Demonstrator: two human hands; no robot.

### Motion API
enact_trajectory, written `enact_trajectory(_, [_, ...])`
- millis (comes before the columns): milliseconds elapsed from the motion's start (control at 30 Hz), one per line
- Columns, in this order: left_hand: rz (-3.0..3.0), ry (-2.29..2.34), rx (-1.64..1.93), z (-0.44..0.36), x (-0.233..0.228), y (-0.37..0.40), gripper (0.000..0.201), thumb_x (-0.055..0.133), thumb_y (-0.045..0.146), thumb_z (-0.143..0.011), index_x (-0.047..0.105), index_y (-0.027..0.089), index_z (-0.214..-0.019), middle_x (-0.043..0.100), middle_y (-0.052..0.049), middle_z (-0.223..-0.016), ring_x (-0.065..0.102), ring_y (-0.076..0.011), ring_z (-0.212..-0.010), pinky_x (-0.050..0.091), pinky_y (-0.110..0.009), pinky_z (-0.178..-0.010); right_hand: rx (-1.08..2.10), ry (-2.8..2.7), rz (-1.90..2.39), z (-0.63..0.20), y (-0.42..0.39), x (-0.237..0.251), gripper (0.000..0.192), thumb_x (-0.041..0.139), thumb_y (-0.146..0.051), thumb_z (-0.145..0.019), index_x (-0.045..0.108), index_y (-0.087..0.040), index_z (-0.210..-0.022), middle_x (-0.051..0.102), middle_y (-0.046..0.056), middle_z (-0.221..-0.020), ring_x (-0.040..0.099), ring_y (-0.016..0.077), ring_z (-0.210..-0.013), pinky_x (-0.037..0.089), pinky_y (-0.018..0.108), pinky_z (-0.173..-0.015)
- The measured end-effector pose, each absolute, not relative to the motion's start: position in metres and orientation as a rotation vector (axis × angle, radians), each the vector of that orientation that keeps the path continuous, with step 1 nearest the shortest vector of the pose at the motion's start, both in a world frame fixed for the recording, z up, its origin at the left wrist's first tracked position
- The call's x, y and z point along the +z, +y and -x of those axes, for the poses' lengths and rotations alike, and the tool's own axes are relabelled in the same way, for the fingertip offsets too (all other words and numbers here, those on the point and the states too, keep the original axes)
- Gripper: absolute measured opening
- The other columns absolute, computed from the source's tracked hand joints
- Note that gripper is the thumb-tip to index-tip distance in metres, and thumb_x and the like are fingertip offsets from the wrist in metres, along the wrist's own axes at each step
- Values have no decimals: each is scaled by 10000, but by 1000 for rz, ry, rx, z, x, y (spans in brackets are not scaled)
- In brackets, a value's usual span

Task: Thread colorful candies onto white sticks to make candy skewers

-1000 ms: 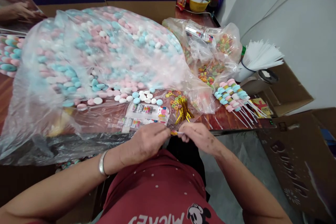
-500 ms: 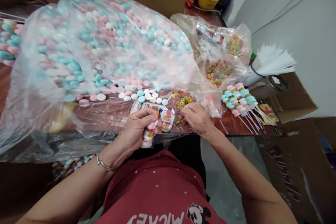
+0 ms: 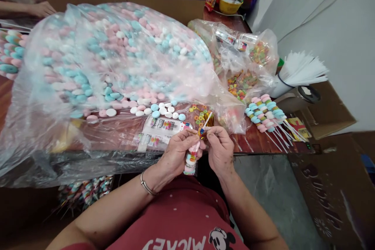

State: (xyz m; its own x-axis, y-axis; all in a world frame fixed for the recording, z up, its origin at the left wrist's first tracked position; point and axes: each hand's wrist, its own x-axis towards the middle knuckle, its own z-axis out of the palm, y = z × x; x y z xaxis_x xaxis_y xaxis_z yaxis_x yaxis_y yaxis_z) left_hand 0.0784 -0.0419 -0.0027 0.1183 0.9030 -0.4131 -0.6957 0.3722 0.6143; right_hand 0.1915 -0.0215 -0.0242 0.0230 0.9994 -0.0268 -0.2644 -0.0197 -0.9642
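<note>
My left hand is closed around a wrapped candy skewer, its clear printed wrapper full of pink, white and orange pieces, stick end pointing up and away. The white stick comes out of the gathered wrapper neck. My right hand pinches a gold twist tie at that neck, fingertips close to those of my left hand. Just beyond lie a bundle of gold ties and small coloured candy rings. Flat printed wrappers rest left of them on the table.
A big clear bag of pastel marshmallows covers much of the table. Bags of candy rings, unwrapped skewers, a container of white sticks and a mug stand right. Another person's hand is upper left.
My right hand has come back from the gold ties with one and now meets my left hand. The left hand has moved right with the wrapped candy skewer.
</note>
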Motion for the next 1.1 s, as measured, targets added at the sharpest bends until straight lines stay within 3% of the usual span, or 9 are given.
enact_trajectory(200, [-401, 946, 1314, -76, -5, -43, 290, 789, 296, -638, 562, 163, -759, 667, 12, -586, 559, -95, -418, 433, -195, -429, 1208, -1238, 1034, -200, -23, -28, 50, 568, -257, -863, 586, -220, -835, 674, 12, -843, 617, 137, -759, 531, 296, -714])
enact_trajectory(400, [-583, 1095, 1275, -69, 1, -36, 184, 742, 266, -678, 600, 150, -695, 628, 26, -563, 533, -74, -428, 418, -184, -444, 517, -2063, 1020, -213, -18, -17, 202, 448, -198, -957, 648, -189, -985, 656, 67, -907, 612, 158, -854, 505, 297, -810])
enact_trajectory(533, [-633, 1097, 1222, -68, 4, -31, 198, 737, 264, -674, 588, 141, -632, 626, 16, -555, 514, -68, -411, 386, -176, -419, 154, -2315, 998, -217, -16, -11, 292, 372, -166, -984, 659, -161, -929, 599, 63, -794, 545, 164, -760, 460, 289, -708])
enact_trajectory(700, [-699, 1115, 1109, -69, 7, -23, 218, 750, 255, -616, 567, 150, -562, 581, 27, -462, 502, -81, -388, 379, -180, -402, -242, -2402, 775, -224, -13, -3, 221, 439, -154, -963, 658, -135, -945, 612, 74, -783, 476, 188, -734, 385, 344, -678])
enact_trajectory(833, [-764, 1013, 818, -62, 9, -18, 121, 710, 176, -554, 593, 152, -537, 585, 20, -450, 504, -91, -384, 385, -188, -392, -139, -2563, 568, -235, -6, 6, 229, 420, -186, -979, 646, -154, -954, 621, 69, -818, 499, 205, -846, 384, 356, -732])
enact_trajectory(933, [-856, 868, 547, -53, 9, -19, 20, 655, 144, -568, 673, 140, -578, 644, -19, -518, 542, -101, -420, 437, -206, -434, 8, -2696, 387, -242, -2, 16, 246, 401, -203, -990, 635, -152, -938, 645, 91, -976, 493, 201, -921, 405, 352, -794])
enact_trajectory(1000, [-912, 832, 411, -50, 8, -20, 59, 632, 125, -560, 689, 139, -563, 651, -27, -520, 551, -103, -424, 439, -203, -434, 88, -2782, 274, -244, -1, 23, 247, 392, -190, -990, 628, -149, -929, 636, 99, -1103, 485, 178, -880, 413, 330, -782])
enact_trajectory(1100, [-901, 830, 304, -49, 8, -21, 73, 622, 104, -516, 678, 145, -538, 649, -17, -510, 544, -102, -412, 432, -195, -412, 166, -2841, 195, -245, -3, 31, 226, 412, -188, -985, 625, -160, -913, 650, 66, -1029, 466, 158, -779, 396, 304, -715])
